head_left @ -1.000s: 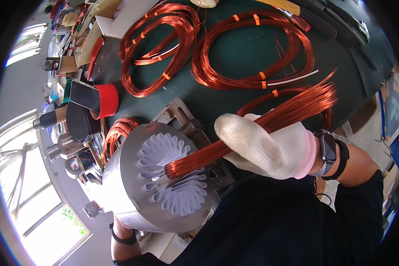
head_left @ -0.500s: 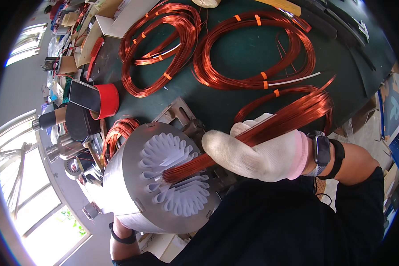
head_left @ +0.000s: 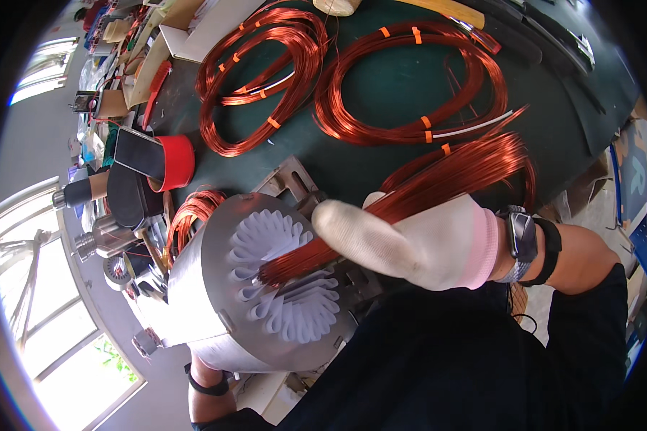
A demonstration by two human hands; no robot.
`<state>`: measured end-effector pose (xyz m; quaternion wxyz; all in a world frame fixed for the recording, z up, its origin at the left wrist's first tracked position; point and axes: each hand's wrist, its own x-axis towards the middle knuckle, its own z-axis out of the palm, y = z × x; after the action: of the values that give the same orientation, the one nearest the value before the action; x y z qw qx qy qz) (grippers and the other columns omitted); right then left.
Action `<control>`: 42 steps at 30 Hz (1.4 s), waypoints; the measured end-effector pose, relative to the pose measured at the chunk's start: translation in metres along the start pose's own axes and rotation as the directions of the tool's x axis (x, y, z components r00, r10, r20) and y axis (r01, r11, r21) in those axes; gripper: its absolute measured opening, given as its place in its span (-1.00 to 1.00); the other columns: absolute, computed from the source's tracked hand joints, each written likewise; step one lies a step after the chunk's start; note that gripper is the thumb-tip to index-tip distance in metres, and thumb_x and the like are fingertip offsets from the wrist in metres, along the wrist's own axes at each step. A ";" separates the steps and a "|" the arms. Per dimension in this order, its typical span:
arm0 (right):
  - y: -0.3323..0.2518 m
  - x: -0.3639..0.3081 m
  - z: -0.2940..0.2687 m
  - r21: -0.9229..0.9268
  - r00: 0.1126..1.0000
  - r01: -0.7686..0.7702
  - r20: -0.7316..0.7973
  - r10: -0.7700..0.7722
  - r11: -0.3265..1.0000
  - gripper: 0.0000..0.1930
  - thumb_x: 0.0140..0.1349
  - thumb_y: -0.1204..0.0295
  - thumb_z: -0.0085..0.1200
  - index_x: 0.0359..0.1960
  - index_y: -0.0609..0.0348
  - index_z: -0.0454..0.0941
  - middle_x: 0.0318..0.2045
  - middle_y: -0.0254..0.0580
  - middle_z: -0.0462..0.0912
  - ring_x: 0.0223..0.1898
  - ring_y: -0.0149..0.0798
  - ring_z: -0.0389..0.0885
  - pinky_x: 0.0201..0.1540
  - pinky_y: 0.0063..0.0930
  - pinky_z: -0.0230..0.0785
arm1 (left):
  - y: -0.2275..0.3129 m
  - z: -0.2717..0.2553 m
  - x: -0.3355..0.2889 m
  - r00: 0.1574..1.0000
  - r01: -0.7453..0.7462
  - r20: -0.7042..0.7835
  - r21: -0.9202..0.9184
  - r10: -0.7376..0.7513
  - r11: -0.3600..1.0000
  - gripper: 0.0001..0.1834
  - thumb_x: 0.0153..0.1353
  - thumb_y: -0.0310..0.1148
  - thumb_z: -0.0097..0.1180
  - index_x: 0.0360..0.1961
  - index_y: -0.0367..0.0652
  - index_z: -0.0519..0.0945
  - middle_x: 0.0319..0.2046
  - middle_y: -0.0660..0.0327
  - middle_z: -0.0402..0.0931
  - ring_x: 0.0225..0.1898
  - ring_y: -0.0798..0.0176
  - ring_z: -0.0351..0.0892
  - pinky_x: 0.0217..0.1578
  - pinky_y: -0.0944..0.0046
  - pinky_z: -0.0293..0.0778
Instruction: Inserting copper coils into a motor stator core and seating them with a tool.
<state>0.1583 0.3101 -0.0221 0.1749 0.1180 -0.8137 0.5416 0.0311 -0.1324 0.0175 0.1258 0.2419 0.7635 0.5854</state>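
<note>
The right hand (head_left: 417,241), in a white glove, is shut tight round a bunch of copper wire (head_left: 446,176) & pokes its end into the middle of the big round metal motor part (head_left: 266,287), so the wire lines up w/ the white paper slots (head_left: 287,287). The left hand (head_left: 208,373) is under the motor part; can't tell its grip. More wire loops (head_left: 410,79) lie behind the motor part on the green table (head_left: 381,165).

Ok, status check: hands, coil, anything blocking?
Right hand, white-gloved, shut on copper wire bundle, its end at the grey metal stator's white slot liners. Left hand hidden under stator. Nothing blocking the bore.
</note>
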 end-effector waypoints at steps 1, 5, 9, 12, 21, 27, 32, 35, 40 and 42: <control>0.001 -0.001 -0.005 -0.180 0.994 0.107 0.047 -0.101 0.978 -0.49 0.48 0.42 0.03 0.43 0.14 0.25 -0.43 -0.20 0.64 -0.51 -0.19 0.64 -0.51 -0.35 0.48 | 0.000 -0.007 -0.001 1.000 0.002 -0.002 0.011 -0.002 1.000 -0.26 0.49 0.08 0.00 0.46 -0.26 0.31 0.46 0.08 0.28 0.42 0.08 0.31 0.42 0.01 0.26; 0.007 -0.006 0.003 -0.177 0.989 0.133 -0.043 -0.143 0.975 -0.40 0.44 0.47 0.04 0.47 0.09 0.16 -0.44 -0.21 0.61 -0.53 -0.17 0.64 -0.59 -0.35 0.47 | 0.002 -0.025 0.002 1.000 0.012 0.002 0.053 -0.012 0.998 -0.27 0.49 0.07 0.01 0.45 -0.26 0.31 0.45 0.08 0.28 0.42 0.08 0.31 0.42 0.01 0.26; 0.011 -0.005 0.007 -0.142 0.975 0.169 -0.120 -0.187 0.975 -0.41 0.45 0.47 0.05 0.47 0.10 0.17 -0.36 -0.19 0.64 -0.50 -0.17 0.66 -0.56 -0.38 0.51 | 0.002 -0.032 0.003 1.000 0.019 0.005 0.088 -0.019 0.996 -0.27 0.49 0.06 0.01 0.45 -0.26 0.31 0.45 0.08 0.28 0.42 0.08 0.31 0.42 0.01 0.26; 0.007 -0.008 0.003 -0.118 0.986 0.135 -0.078 -0.145 0.984 -0.46 0.47 0.43 0.05 0.44 0.11 0.23 -0.28 -0.18 0.67 -0.44 -0.18 0.68 -0.47 -0.40 0.54 | -0.003 -0.037 0.003 1.000 0.028 0.003 0.113 -0.028 0.993 -0.28 0.49 0.05 0.01 0.45 -0.26 0.31 0.45 0.08 0.28 0.42 0.08 0.32 0.41 0.02 0.27; 0.014 0.010 -0.010 0.740 0.980 -0.181 0.193 0.053 0.648 -0.69 0.53 0.31 0.01 0.20 0.11 0.54 -0.14 -0.23 0.68 -0.19 -0.28 0.64 -0.07 -0.38 0.48 | -0.008 -0.044 -0.015 0.998 0.053 0.010 0.186 -0.056 0.981 -0.30 0.49 0.02 0.02 0.45 -0.27 0.32 0.45 0.07 0.29 0.41 0.08 0.32 0.41 0.02 0.28; 0.004 0.018 0.016 0.350 0.978 -0.128 0.200 0.059 0.928 -0.68 0.48 0.38 -0.01 0.23 0.01 0.45 -0.36 -0.23 0.62 -0.38 -0.22 0.63 -0.31 -0.27 0.45 | -0.030 0.027 -0.008 0.997 0.068 0.010 0.216 -0.071 0.974 -0.31 0.49 0.01 0.03 0.44 -0.27 0.32 0.44 0.07 0.29 0.41 0.08 0.32 0.41 0.02 0.28; -0.008 0.019 0.022 -0.037 0.982 -0.030 0.185 0.036 0.999 -0.63 0.44 0.44 -0.04 0.26 -0.07 0.38 -0.54 -0.23 0.57 -0.54 -0.17 0.62 -0.52 -0.18 0.42 | -0.027 0.041 -0.002 0.998 0.052 0.010 0.265 -0.056 0.963 -0.31 0.49 -0.01 0.03 0.44 -0.27 0.32 0.44 0.06 0.29 0.41 0.08 0.32 0.40 0.02 0.29; -0.013 0.018 0.012 -0.154 0.970 0.066 0.243 -0.027 0.986 -0.48 0.38 0.51 -0.03 0.36 -0.12 0.26 -0.54 -0.23 0.55 -0.53 -0.12 0.66 -0.56 -0.15 0.44 | -0.029 0.042 0.024 0.999 0.033 -0.019 0.292 -0.029 0.956 -0.32 0.49 -0.02 0.03 0.44 -0.27 0.33 0.44 0.06 0.29 0.41 0.08 0.32 0.40 0.02 0.29; -0.052 0.015 -0.003 -0.131 0.922 0.384 0.009 -0.387 0.914 -0.63 0.14 0.46 0.14 0.03 -0.03 0.60 -0.28 -0.19 0.64 -0.30 -0.18 0.67 -0.43 -0.34 0.53 | -0.040 0.069 0.044 0.997 -0.003 -0.076 0.322 0.029 0.947 -0.33 0.50 -0.03 0.04 0.44 -0.28 0.33 0.44 0.06 0.30 0.41 0.09 0.33 0.40 0.02 0.30; -0.057 0.021 -0.004 -0.632 0.622 0.506 -0.206 -0.756 0.588 -0.64 0.00 0.41 0.21 -0.10 0.00 0.75 -0.21 -0.18 0.67 -0.26 -0.18 0.63 -0.34 -0.41 0.51 | -0.032 0.043 0.049 0.997 -0.036 -0.057 0.320 0.057 0.947 -0.33 0.50 -0.04 0.04 0.44 -0.28 0.33 0.44 0.06 0.30 0.41 0.09 0.33 0.40 0.02 0.30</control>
<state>0.1619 0.2913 0.0360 0.5708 0.2266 -0.7604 0.2113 0.0024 -0.0776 -0.0208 0.0462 0.2578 0.8459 0.4647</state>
